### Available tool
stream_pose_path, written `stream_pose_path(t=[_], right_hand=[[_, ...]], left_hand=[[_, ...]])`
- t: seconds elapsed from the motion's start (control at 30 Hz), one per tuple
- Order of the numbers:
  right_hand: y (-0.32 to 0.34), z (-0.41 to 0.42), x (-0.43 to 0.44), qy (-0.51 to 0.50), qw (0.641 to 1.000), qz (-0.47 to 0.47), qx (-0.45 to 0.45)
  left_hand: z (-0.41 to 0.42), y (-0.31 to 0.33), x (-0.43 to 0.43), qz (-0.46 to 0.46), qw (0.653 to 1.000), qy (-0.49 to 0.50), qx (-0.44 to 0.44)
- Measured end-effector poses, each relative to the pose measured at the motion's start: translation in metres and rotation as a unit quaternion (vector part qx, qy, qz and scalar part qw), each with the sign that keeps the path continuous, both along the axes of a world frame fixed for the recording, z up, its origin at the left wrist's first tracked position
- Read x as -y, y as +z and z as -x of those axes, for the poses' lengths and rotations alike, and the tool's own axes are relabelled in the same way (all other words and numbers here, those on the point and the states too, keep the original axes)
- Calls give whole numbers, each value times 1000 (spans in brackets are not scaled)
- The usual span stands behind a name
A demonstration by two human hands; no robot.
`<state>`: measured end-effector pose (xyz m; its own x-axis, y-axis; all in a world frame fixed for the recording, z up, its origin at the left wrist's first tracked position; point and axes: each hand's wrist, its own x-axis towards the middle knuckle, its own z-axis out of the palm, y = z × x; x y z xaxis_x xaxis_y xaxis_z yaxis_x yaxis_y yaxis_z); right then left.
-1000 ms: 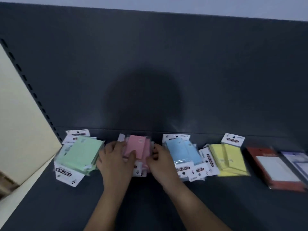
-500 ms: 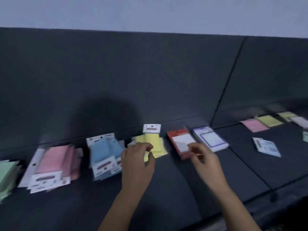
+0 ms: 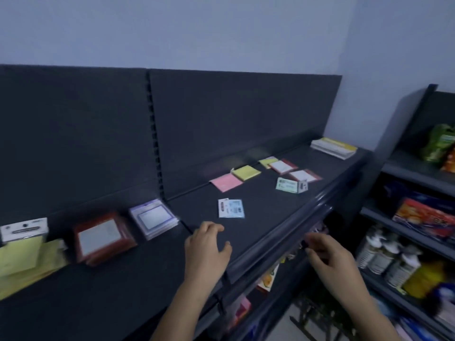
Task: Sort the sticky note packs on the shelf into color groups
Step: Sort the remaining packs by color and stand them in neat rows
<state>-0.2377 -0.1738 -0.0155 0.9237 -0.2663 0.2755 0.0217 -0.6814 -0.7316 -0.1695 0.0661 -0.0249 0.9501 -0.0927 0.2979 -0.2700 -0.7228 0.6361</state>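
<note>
On the dark shelf (image 3: pixel 103 286) at the left lie grouped piles: a yellow pile (image 3: pixel 22 254), a red-framed pile (image 3: pixel 101 236) and a purple-framed pile (image 3: pixel 154 219). Loose packs lie further right: a light blue pack (image 3: pixel 231 208), a pink pack (image 3: pixel 226 182), a yellow pack (image 3: pixel 247 172), a green pack (image 3: pixel 286 185), two red-framed packs (image 3: pixel 282 166) (image 3: pixel 304 175). My left hand (image 3: pixel 206 249) hovers over the shelf just short of the light blue pack, fingers loosely curled, holding nothing. My right hand (image 3: pixel 325 254) hangs past the shelf's front edge, fingers loosely curled, empty.
A stack of white and yellow pads (image 3: pixel 333 147) sits at the shelf's far right end. The rounded front rail (image 3: pixel 283 238) runs diagonally. A neighbouring rack on the right holds bottles (image 3: pixel 389 257) and boxes (image 3: pixel 426 217). Goods fill the shelf below.
The view has swung right, from the green, pink and blue piles to the loose packs. Both hands left the pink pile and travelled right along the shelf, empty.
</note>
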Motion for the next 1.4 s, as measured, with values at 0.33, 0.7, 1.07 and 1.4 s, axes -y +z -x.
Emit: stream_pose_path(t=[0.33, 0.7, 1.07, 1.4], right_hand=[[-3, -56, 82, -28, 999, 33, 4], [-17, -238, 108, 39, 996, 69, -30], [-27, -359, 183, 59, 994, 70, -62], [-40, -482, 235, 161, 973, 101, -130]], left_hand=[[-66, -14, 76, 50, 998, 2, -28], [-216, -28, 132, 48, 996, 39, -66], [-311, -38, 200, -26, 993, 68, -93], [-364, -43, 260, -88, 974, 157, -135]])
